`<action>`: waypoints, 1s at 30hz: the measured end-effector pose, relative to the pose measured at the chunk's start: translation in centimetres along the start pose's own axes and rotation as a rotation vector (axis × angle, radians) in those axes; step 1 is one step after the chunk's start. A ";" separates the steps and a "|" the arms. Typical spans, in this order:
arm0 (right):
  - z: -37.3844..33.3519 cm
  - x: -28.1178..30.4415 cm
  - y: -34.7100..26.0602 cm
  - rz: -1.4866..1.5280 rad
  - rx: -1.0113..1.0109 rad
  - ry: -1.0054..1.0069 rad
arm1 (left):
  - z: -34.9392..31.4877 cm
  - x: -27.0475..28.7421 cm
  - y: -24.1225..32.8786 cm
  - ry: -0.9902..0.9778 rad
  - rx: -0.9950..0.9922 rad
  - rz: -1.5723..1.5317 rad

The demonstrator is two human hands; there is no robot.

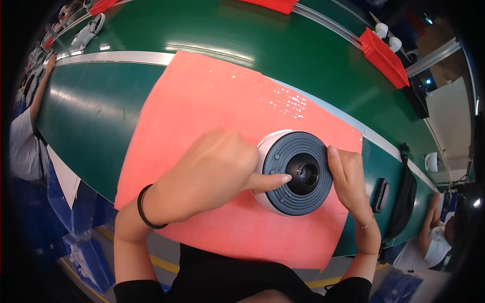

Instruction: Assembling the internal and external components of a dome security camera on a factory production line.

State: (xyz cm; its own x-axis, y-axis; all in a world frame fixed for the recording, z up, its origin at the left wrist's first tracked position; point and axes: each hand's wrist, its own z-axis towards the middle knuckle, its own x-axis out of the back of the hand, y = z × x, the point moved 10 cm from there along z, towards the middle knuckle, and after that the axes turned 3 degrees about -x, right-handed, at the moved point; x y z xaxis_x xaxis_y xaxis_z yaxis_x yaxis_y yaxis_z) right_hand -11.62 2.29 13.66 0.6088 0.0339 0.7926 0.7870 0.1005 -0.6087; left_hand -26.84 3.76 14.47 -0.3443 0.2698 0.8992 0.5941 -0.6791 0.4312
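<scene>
A round dome camera with a white body, a ribbed dark-grey face and a black lens ball stands tilted above a pink mat. My right hand grips its right rim, thumb along the edge, fingers mostly hidden behind it. From the left, my left hand reaches across the mat with its fingers curled. Its outstretched thumb touches the left edge of the black lens ball. Whether the curled fingers hold anything is hidden. Small screws lie in rows on the pink mat, beyond the camera.
Past the mat runs a green conveyor belt behind a metal rail. A red bin stands at the far right. To the right lie a black handheld object and a dark bag-like item. Other people sit at both sides.
</scene>
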 end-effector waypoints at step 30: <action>-0.7 -0.3 0.9 0.124 -0.090 0.003 | 0.0 -1.2 -0.8 -0.100 0.046 -0.034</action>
State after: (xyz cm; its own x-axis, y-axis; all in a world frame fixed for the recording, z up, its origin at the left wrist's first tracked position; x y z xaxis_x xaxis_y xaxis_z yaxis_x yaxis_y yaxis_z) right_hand -10.98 1.65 12.85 0.7019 0.0377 0.7112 0.7116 0.0061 -0.7026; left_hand -26.89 3.99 13.08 -0.2924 0.3607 0.8857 0.6163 -0.6371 0.4629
